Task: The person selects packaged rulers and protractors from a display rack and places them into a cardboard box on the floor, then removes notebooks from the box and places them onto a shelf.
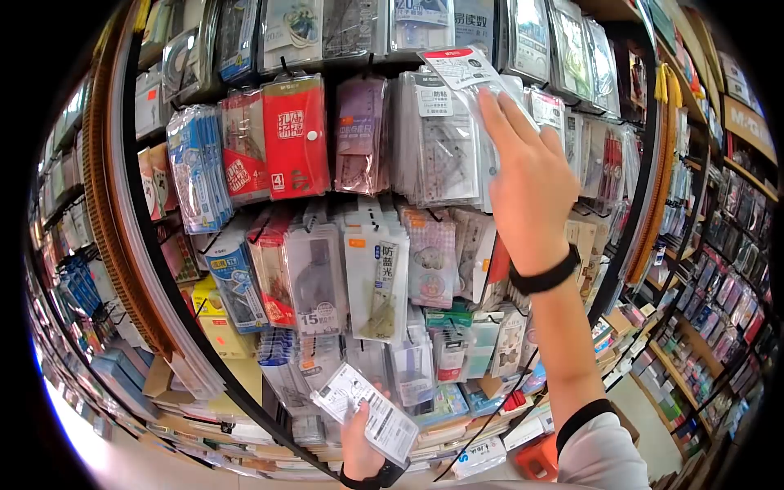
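My right hand (531,180), with a black wristband, reaches up to the upper hooks. Its fingers lie long over a tilted clear plastic pack (464,72) with a red-and-white header; the thumb is hidden. Just left of it hangs a thick stack of clear ruler-set packs (437,135). Low down, my left hand (362,445) is closed around a flat pack with a white printed card (371,415), its thumb across the front. That pack is held below the hanging rows, apart from the rack.
A red pack (296,135) and a purple ruler pack (362,135) hang on the same row. Below are a tall ruler pack (376,282) and a blue pack (235,282). A black rack post (204,347) slants down the left; more stocked shelves (735,245) stand at right.
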Tool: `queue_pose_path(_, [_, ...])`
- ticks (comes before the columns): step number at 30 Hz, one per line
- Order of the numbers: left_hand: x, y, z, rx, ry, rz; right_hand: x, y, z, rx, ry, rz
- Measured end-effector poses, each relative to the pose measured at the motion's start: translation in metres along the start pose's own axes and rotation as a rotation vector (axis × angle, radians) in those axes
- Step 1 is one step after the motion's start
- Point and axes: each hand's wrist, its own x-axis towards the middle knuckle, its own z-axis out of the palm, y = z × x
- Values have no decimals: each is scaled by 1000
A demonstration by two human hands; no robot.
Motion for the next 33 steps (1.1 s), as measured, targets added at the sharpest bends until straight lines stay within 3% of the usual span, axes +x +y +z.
queue_pose_path(10, [0, -6, -23, -48, -40, -79, 13, -6, 27, -149, -34, -27])
queue_pose_path(16, [-3, -6, -22, -82, -24, -118, 12, -14, 16, -184, -217, -26])
queue_pose_path(22, [6, -15, -42, -122, -57, -153, -13, -30, 40, -240, -48, -93])
queue_pose_path(28, [3, -6, -27, -103, -2, -119, -2, 9, 24, -73, -37, 17])
queue_pose_path(33, [6, -10, -27, -44, 35, -123, 4, 22, 54, 18, 337, -36])
